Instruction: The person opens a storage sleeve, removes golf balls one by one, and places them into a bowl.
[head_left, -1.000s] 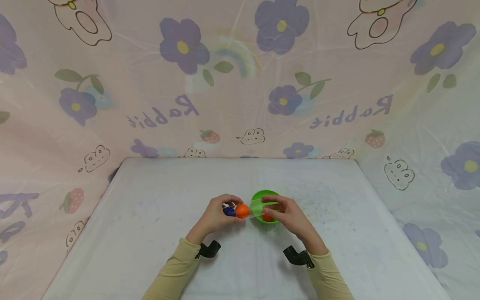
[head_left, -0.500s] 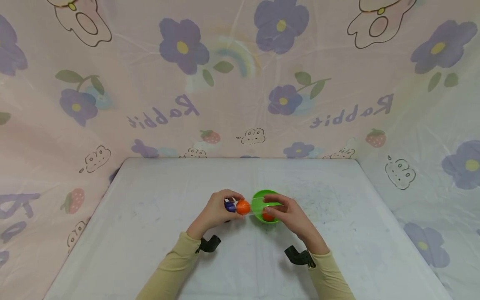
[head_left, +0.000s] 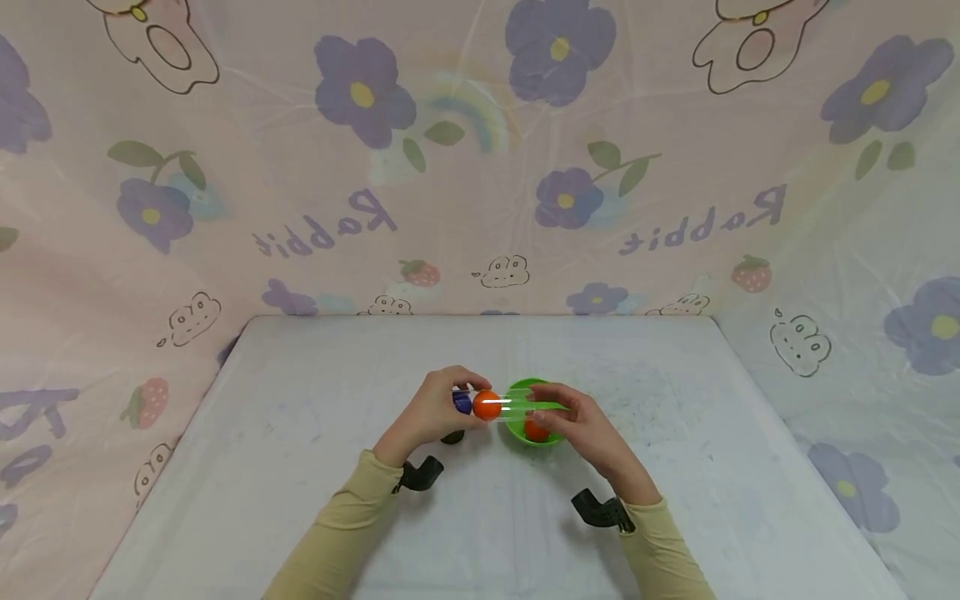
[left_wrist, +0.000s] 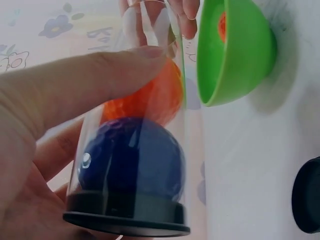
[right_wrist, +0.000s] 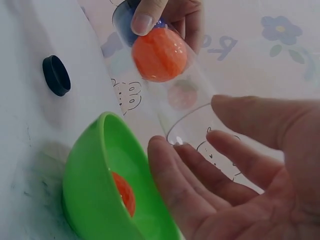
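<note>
My left hand grips a clear plastic tube lying about level above the table. Inside are a dark blue golf ball and an orange golf ball; a black cap closes the end by my left palm. At the tube's uncapped end, my right hand holds the rim between thumb and fingers, as the right wrist view shows. Below and behind that end stands a green bowl with another orange ball in it. The fingers partly cover the tube in the head view.
On the white table, a loose black cap lies below my left hand, half hidden in the head view. Patterned cloth rises behind the table and along its sides. A black wrist mount juts from each sleeve.
Both hands have raised the tube slightly, the left hand more, so the tube now lies more level. The loose cap under my left hand has come into view. Both balls stay in the tube.
</note>
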